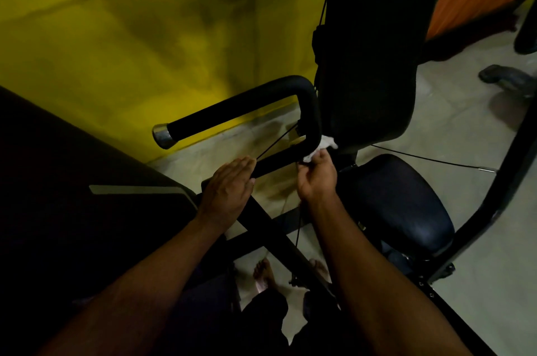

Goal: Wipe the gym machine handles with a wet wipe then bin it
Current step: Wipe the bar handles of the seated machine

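Observation:
A black foam-covered U-shaped handle (232,107) with a chrome end cap (163,136) sticks out from the gym machine in the middle of the view. My right hand (316,177) is shut on a white wet wipe (322,146) and presses it against the bend of the handle, next to the back pad. My left hand (229,187) rests flat, fingers together and extended, on the lower bar of the handle (276,161). It holds nothing.
The black back pad (374,50) and seat pad (398,201) stand to the right. Thin cables (421,159) run past the handle. A yellow wall (130,50) lies behind, a dark bench (72,181) at left. My bare feet (264,274) stand below the frame bars.

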